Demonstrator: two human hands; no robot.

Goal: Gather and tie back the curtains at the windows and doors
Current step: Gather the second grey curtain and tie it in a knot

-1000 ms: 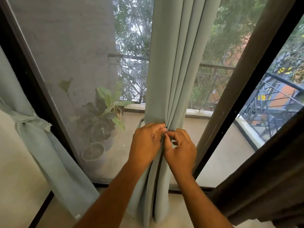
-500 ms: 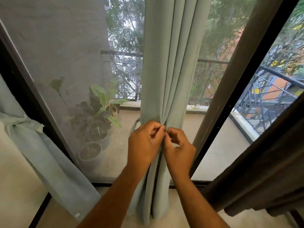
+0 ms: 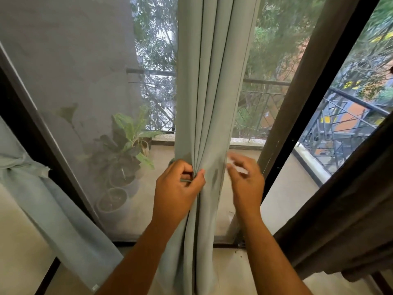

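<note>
A pale green curtain [image 3: 212, 92] hangs gathered into folds at the middle of the screened door. My left hand [image 3: 178, 190] pinches its folds at about waist height, with a thin strip of the same cloth showing between the fingers. My right hand [image 3: 246, 177] is off the curtain, just to its right, blurred, with the fingers loosely spread and nothing clearly in them. A second pale green curtain [image 3: 42, 199] at the far left is bunched and knotted at its middle.
A dark brown curtain [image 3: 340, 220] hangs at the right edge. The dark door frame [image 3: 297, 124] slants beside my right hand. Behind the mesh screen are potted plants [image 3: 123, 158] and a balcony railing [image 3: 265, 99].
My right hand has let go of the folds and moved right, away from the curtain. My left hand keeps its pinch on the gathered folds.
</note>
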